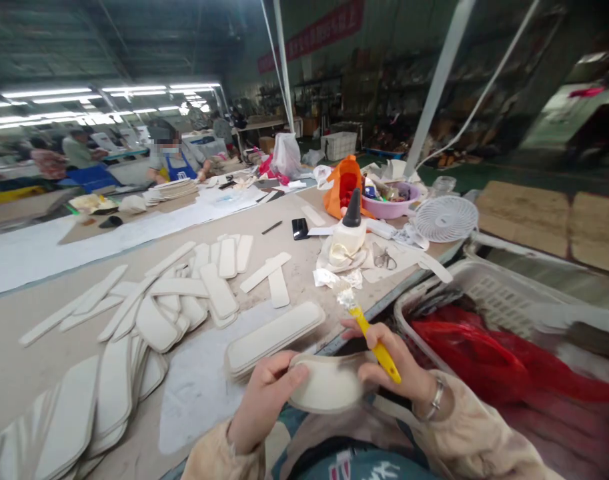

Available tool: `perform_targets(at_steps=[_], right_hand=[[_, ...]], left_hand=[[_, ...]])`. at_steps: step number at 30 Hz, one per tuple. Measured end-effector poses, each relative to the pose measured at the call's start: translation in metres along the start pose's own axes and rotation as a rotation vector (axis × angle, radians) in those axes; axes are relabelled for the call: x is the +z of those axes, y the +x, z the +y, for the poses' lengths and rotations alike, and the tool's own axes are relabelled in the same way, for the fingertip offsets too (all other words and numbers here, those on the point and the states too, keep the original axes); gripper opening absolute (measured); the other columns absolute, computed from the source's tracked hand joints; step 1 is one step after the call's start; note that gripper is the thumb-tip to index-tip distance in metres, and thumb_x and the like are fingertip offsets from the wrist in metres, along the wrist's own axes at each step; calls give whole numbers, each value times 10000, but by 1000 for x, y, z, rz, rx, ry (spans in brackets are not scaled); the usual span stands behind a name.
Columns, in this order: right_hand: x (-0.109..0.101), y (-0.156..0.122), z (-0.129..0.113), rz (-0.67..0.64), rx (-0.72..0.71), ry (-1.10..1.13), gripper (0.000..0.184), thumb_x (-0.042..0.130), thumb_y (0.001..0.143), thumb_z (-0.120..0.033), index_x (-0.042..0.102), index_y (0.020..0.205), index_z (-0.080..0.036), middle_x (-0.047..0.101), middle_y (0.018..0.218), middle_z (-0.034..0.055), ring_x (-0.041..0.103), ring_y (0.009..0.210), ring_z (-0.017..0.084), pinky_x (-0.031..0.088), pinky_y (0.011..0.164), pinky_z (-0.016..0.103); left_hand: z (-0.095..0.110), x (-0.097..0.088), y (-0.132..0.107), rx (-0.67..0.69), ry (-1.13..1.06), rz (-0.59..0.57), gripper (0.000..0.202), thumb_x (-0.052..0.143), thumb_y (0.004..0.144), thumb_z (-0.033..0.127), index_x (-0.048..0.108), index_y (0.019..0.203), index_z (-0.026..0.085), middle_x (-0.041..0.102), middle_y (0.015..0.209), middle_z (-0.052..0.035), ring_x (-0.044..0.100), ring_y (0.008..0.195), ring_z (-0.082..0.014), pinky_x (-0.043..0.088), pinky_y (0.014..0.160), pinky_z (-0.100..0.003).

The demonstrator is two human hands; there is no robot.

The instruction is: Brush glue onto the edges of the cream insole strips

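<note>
My left hand (pixel 270 393) pinches the left end of a curved, off-white padded strip (pixel 329 387) between thumb and fingers. Between the fingers of my right hand (pixel 397 357) is a yellow-handled brush (pixel 381 350), its bristle end coated in white paste and pointing up and away. That hand's thumb also rests at the strip's right end. Just beyond my left hand lies a neat stack of similar long strips (pixel 277 337) on the table. Many more loose strips (pixel 157 323) are heaped and fanned out to the left.
A white glue bottle with a dark cone tip (pixel 351 230) stands ahead, near scissors (pixel 384 259) and a phone (pixel 299 229). A white basket with red plastic (pixel 464 333) sits to the right. Behind are a fan (pixel 447 219), an orange bag (pixel 341 187) and a purple basin (pixel 391 205). A co-worker (pixel 177 160) is across the table.
</note>
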State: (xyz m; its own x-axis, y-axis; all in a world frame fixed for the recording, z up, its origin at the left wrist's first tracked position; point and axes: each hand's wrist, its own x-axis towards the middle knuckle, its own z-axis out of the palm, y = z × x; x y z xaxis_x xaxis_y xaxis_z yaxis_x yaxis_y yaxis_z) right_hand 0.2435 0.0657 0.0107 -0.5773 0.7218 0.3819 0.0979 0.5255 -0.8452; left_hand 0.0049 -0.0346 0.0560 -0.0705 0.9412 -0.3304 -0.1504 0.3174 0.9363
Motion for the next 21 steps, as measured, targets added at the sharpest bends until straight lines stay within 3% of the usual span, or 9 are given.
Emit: perform_targets(at_steps=[3, 7, 11, 14, 18, 21], right_hand=[[23, -2, -21, -128, -8, 57, 383, 733, 735, -417, 391, 820, -268, 667, 1065, 76, 662, 983, 242, 547, 804, 340], [46, -7, -23, -78, 18, 17, 262, 653, 813, -307, 395, 789, -275, 642, 768, 10, 679, 931, 225, 558, 704, 277], [54, -6, -25, -42, 61, -19, 272, 642, 816, -345, 382, 781, -274, 660, 784, 10, 693, 749, 195, 547, 576, 225], [59, -2, -38, -65, 84, 19, 272, 631, 817, -367, 378, 779, -277, 624, 677, -23, 614, 520, 152, 473, 423, 206], [70, 3, -61, -87, 124, 38, 284, 602, 822, -424, 369, 743, -282, 533, 557, -54, 469, 403, 138, 399, 361, 229], [76, 3, -70, -74, 165, 11, 322, 597, 813, -466, 355, 712, -278, 513, 554, -49, 447, 412, 144, 399, 376, 241]], left_hand=[[20, -13, -9, 28, -191, 88, 282, 731, 713, 372, 725, 844, 122, 660, 634, -43, 564, 555, -149, 421, 516, -230], [30, -35, -14, 161, -384, 329, 231, 743, 697, 339, 689, 788, 134, 662, 646, -23, 576, 541, -129, 427, 518, -220], [22, -67, -18, 226, -487, 498, 228, 750, 678, 318, 657, 767, 130, 655, 644, -3, 584, 555, -118, 425, 523, -209], [13, -85, -22, 233, -537, 588, 209, 751, 655, 294, 630, 718, 136, 623, 595, 21, 559, 519, -102, 407, 497, -201], [5, -97, -25, 222, -597, 648, 212, 757, 623, 272, 594, 665, 143, 582, 543, 40, 532, 474, -92, 379, 460, -195], [0, -102, -24, 199, -641, 654, 230, 767, 622, 262, 575, 646, 138, 573, 533, 38, 530, 460, -90, 373, 451, -194]])
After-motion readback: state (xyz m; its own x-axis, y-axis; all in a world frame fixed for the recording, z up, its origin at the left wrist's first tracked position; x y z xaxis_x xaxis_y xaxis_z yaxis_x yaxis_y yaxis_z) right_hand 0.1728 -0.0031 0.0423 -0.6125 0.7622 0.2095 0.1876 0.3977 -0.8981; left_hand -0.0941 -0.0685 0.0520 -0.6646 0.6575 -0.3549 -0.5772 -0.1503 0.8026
